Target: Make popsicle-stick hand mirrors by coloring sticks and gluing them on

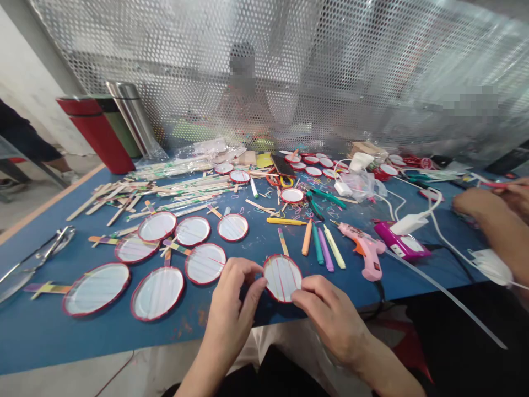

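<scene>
My left hand [233, 306] and my right hand [326, 309] both pinch a small round white lid with a red rim [282, 277], held upright just above the near edge of the blue table [41, 331]. Thin red bands cross the lid's face. The left fingers grip its left edge, the right fingers its lower right edge. Several similar red-rimmed lids [157, 292] lie flat to the left, some with coloured wooden sticks [47, 288] attached.
A pink glue gun [363, 249] and coloured markers [324, 248] lie right of the lid. Loose wooden sticks [119, 198], scissors [37, 256], flasks [99, 132] and cables sit around. Another person's hands [496, 215] work at the right; a person sits behind the perforated screen [289, 66].
</scene>
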Motion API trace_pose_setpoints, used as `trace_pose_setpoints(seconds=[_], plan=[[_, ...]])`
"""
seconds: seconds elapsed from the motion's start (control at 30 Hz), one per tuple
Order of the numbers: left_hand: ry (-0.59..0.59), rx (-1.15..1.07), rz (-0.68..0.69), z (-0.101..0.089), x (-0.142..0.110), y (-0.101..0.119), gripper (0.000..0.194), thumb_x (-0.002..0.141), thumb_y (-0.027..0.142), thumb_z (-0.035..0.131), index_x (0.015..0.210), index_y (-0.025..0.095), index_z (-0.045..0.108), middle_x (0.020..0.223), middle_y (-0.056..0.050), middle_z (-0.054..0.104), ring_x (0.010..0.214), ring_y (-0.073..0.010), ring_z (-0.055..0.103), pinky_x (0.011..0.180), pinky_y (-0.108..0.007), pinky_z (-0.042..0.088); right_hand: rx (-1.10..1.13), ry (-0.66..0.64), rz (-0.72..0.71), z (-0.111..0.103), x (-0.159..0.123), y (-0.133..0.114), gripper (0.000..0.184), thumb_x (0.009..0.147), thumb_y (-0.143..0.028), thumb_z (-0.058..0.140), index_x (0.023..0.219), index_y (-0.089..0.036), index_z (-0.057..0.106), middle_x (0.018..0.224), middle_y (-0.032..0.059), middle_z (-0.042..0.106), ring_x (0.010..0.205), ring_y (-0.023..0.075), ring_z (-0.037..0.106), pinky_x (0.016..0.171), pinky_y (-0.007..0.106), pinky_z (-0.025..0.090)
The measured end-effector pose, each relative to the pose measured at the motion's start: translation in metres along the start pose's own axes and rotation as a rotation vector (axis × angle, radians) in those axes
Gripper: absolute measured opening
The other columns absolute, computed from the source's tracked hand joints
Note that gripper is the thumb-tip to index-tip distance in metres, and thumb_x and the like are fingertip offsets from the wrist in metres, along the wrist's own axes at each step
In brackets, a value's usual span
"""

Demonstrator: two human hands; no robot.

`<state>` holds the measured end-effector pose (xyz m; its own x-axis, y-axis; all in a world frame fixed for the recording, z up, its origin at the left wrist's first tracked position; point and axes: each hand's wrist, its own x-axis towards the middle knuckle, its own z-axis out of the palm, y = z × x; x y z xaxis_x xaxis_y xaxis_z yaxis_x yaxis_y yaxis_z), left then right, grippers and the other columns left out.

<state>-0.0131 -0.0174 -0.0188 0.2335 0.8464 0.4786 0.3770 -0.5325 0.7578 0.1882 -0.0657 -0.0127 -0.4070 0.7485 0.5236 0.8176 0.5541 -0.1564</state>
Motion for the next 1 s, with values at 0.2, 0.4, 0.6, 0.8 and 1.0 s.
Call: trace_pose_setpoints(seconds=[0.2,0.4,0.6,0.8,1.0], plan=[[-0.221,0.075,0.097,0.009,0.004,0.004,0.015,0.092,0.007,0.05,0.098,0.02,0.055,0.091,-0.003,0.064,0.08,-0.0143,0.064,0.069,-0.022,0.051,-0.05,0.027,0.111,-0.008,-0.011,0.021,0.025,0.097,-0.014,0.042,0.088,-0.024,0.063,0.083,0.0012,0.061,0.071,0.0121,0.061,0.064,0.02,0.051],[-0.337,0.29,0.234,0.017,0.008,0.004,0.039,0.087,0.006,0.057,0.124,0.018,0.051,0.108,-0.007,0.071,0.086,-0.0238,0.067,0.075,-0.037,0.056,-0.086,0.01,0.065,-0.009,-0.017,0.029,0.024,0.095,-0.011,0.043,0.093,-0.021,0.065,0.084,0.0029,0.062,0.074,0.0138,0.062,0.068,0.022,0.05],[-0.377,0.311,0.254,0.019,0.004,0.002,0.046,0.087,0.009,0.062,0.131,0.015,0.048,0.116,-0.01,0.07,0.087,-0.0242,0.064,0.077,-0.039,0.055,-0.069,-0.017,0.026,-0.012,-0.013,0.028,0.026,0.095,-0.01,0.041,0.09,-0.019,0.064,0.081,0.0028,0.063,0.072,0.0129,0.061,0.067,0.02,0.049],[-0.296,0.271,0.252,0.019,0.001,-0.001,0.034,0.092,0.015,0.056,0.126,0.013,0.053,0.107,-0.01,0.071,0.083,-0.0233,0.064,0.074,-0.039,0.056,-0.094,-0.008,0.002,-0.011,-0.007,0.028,0.029,0.1,-0.015,0.037,0.09,-0.019,0.064,0.08,0.0015,0.063,0.071,0.0122,0.058,0.066,0.021,0.047],[-0.258,0.252,0.26,0.021,0.002,-0.003,0.028,0.092,0.015,0.056,0.12,0.011,0.057,0.1,-0.011,0.071,0.079,-0.0244,0.065,0.069,-0.039,0.059,-0.113,-0.034,-0.015,-0.01,-0.006,0.028,0.036,0.104,-0.019,0.03,0.089,-0.018,0.063,0.08,0.0022,0.061,0.071,0.013,0.055,0.065,0.023,0.042]])
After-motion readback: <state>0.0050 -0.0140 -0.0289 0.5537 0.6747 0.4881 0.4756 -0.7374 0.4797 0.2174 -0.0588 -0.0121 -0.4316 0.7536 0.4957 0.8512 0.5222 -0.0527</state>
